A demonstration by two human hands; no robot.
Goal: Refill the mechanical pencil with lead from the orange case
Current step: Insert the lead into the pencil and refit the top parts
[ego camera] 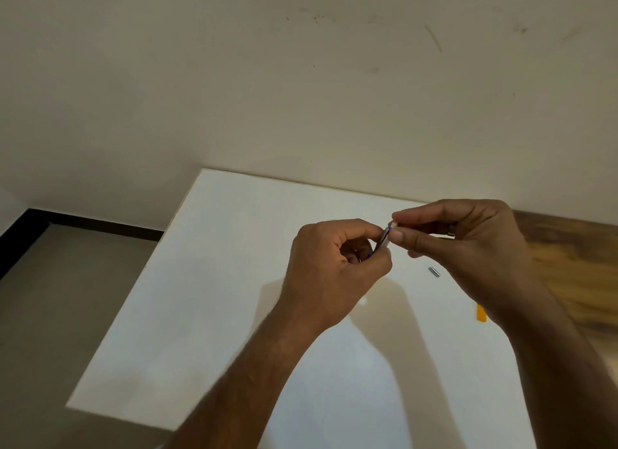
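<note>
**Operator:** Head view shows my left hand (334, 268) closed around the slim clear-barrelled mechanical pencil with blue trim (384, 240), held above the white rectangular board (207, 298). Its long axis tilts up and to the right, so the upper end points straight at my right hand (468, 238).

**Observer:** And the right hand?

**Operator:** Pinched shut, thumb and forefinger, on something small and pale at that upper end of the pencil. A cap or an eraser, I judge, but I cannot tell which. The two hands almost touch there.

**Observer:** Where is the lead supply?

**Operator:** A flat orange plastic case (481, 313) lies on the board, mostly hidden under my right wrist, so the right hand is nearer to it. A short grey metal-looking piece (434, 271) lies on the board between the hands and the case.

**Observer:** So the next move?

**Operator:** I judge it must run along that tilted axis; the open end faces the right hand.
</note>
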